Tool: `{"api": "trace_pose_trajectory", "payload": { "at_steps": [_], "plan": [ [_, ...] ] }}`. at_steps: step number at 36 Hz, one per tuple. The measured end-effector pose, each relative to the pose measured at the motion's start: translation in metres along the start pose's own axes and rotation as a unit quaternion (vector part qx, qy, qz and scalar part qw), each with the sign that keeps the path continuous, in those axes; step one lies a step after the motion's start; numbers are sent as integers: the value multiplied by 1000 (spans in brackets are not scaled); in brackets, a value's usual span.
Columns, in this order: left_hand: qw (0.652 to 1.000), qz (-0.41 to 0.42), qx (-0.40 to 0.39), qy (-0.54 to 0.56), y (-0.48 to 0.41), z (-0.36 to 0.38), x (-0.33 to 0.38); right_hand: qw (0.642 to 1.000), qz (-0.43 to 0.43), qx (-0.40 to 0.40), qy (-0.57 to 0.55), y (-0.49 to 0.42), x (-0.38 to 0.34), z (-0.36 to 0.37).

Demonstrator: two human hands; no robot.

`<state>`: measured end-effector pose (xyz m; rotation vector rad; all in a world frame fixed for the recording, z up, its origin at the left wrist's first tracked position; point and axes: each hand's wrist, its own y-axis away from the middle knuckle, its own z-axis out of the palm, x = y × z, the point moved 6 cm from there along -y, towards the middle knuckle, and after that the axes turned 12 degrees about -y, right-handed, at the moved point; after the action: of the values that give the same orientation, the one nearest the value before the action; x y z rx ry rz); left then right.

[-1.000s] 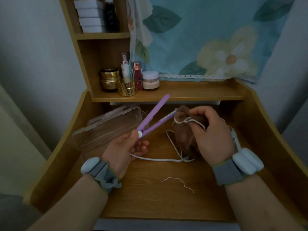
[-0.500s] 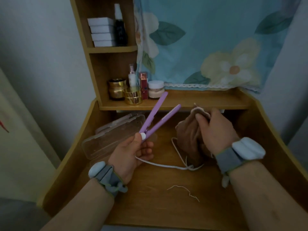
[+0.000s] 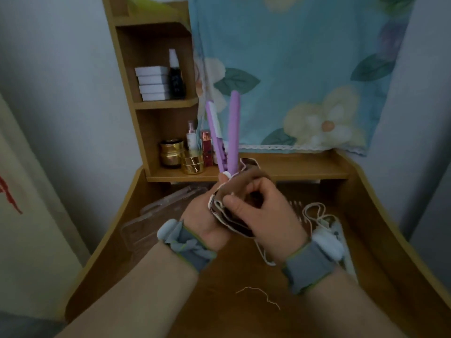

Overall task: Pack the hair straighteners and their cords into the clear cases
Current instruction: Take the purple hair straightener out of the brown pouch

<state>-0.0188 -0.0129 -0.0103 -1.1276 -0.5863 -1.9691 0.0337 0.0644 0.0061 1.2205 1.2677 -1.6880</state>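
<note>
Slim matte-purple hair straightener (image 3: 231, 132) stood upright above the wooden desk (image 3: 244, 313), arms splayed in a V, left hand (image 3: 205, 223) curled round its base, right hand (image 3: 263, 213) pinching soft brown cloth pouch (image 3: 234, 215), rigid clear case (image 3: 161, 218) lay far left, white cord (image 3: 314, 213) coiled right.

Wooden desk (image 3: 244, 320), floral curtain (image 3: 305, 69), grey walls (image 3: 61, 81)

Both forearms are reaching forward and converging at centre, each wearing a grey wrist strap with a white module. The left hand (image 3: 203, 222) is gripping upward, thumb tip showing at the top, fingers mostly hidden. The right hand (image 3: 266, 213) is curling its fingers, thumb (image 3: 234, 203) pinching inward, touching the left.
</note>
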Motion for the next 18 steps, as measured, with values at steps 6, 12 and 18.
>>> {"api": "trace_pose_trajectory", "payload": {
  "at_steps": [6, 12, 18],
  "plan": [
    [1000, -19, -14, 12, 1, 5, -12, 996, 2, -10, 86, -7, 10, -2],
    [999, 19, -33, 19, -4, 3, -8, 974, -45, -15, 219, -7, 2, 8],
    [999, 29, -29, -15, -1, -4, -3, 962, -89, -36, 256, -10, 12, 10]
  ]
}}
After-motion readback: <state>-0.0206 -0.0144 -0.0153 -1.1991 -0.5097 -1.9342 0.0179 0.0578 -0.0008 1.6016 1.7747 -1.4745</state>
